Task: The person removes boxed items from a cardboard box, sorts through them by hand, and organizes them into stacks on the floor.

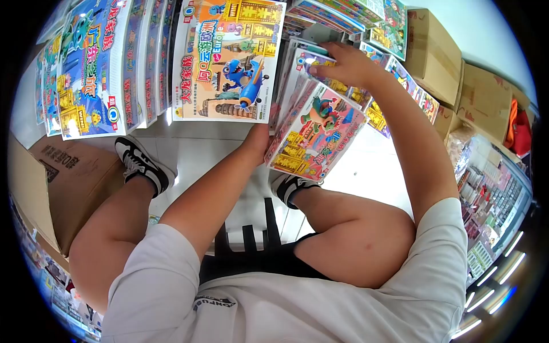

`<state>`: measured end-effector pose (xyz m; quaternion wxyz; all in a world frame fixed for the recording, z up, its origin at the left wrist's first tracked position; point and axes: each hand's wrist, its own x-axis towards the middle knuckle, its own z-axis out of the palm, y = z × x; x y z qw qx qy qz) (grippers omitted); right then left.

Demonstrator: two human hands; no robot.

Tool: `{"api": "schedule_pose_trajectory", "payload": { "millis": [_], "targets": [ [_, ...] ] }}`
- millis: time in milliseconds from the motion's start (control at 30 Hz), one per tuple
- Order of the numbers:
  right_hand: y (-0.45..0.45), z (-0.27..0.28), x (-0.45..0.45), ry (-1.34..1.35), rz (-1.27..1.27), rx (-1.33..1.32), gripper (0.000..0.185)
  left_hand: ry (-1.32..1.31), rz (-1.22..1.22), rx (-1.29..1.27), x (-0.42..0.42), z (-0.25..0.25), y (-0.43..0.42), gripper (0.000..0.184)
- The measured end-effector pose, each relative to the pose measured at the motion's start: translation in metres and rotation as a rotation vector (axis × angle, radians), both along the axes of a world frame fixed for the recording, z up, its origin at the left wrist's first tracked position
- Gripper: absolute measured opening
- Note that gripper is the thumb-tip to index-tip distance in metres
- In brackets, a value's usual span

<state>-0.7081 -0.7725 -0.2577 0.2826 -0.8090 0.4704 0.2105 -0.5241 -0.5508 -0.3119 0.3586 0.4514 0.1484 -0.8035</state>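
At the top centre, my right hand [346, 66] reaches over a row of flat, colourful picture boxes, its fingers bent around the upper edge of a white-edged box [306, 60]. In front of it leans a pink box [317, 134] with a green cartoon figure. My left hand [264, 137] is at the left edge of this pink box, its fingers mostly hidden behind the boxes. Just left of that hand stands a large orange box [226, 63] with a blue dinosaur and a plane.
More upright blue boxes [94, 68] stand at the upper left. An open cardboard carton [74, 183] lies by my left leg. Closed cartons [432, 54] line the right wall, near an orange-red item [519, 128]. Both my feet are on the floor, close below the boxes.
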Motion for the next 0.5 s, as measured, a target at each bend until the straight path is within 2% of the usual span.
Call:
{"api": "schedule_pose_trajectory", "payload": {
  "millis": [100,133,200,300,333,433,467,500],
  "targets": [
    [0.008,-0.02,-0.007,-0.019,0.056,0.008,0.093,0.216,0.018,-0.087,-0.003,-0.031,0.01,0.068],
    [0.016,-0.028,-0.007,0.022,0.015,0.042,0.089,0.225,0.016,-0.085,-0.004,-0.035,0.014,0.07],
    [0.026,-0.042,-0.013,-0.034,0.037,-0.056,0.088,0.239,0.016,-0.083,-0.006,-0.038,0.02,0.075],
    [0.033,-0.039,-0.016,-0.121,0.038,-0.091,0.084,-0.021,0.059,0.062,-0.008,0.0,0.015,0.079],
    [0.033,-0.035,-0.017,-0.149,0.033,-0.091,0.083,-0.078,0.015,0.107,-0.009,-0.005,0.019,0.084],
    [0.036,-0.038,-0.02,-0.248,0.009,-0.225,0.079,0.183,-0.043,0.216,0.001,0.01,0.03,0.091],
    [0.032,-0.037,-0.022,-0.317,-0.05,-0.226,0.074,0.277,-0.104,0.176,0.005,-0.009,0.047,0.103],
    [0.027,-0.031,-0.023,-0.345,-0.129,-0.175,0.072,0.359,-0.106,0.184,0.007,-0.006,0.051,0.106]
  ]
}}
